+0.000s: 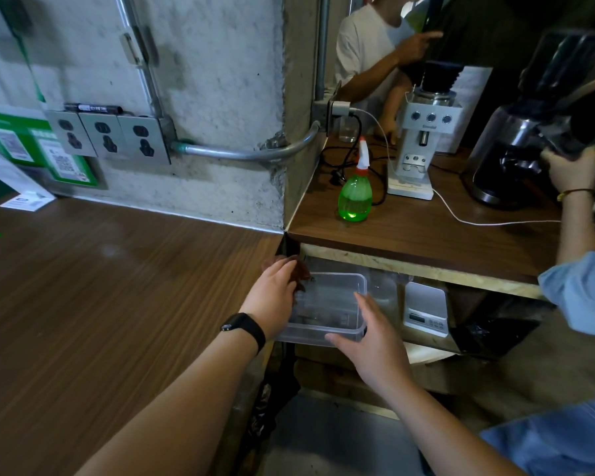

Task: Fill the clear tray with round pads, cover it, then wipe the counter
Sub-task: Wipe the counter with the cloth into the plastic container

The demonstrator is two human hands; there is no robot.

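Two hands hold the tray (pixel 327 304) past the surface (pixel 117 304) edge: left hand (pixel 272 297) fingers are curled on its side, right hand (pixel 371 341) fingers are spread along its rim. It could be dropped.

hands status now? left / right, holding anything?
Left hand: grip closed on the brown pads at the clear tray far-left corner.
Right hand: grip on the tray's near-right corner, holding it.

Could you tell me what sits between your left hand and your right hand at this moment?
The clear tray sits between them in the head view, left hand at its left edge, right hand at its near-right corner.
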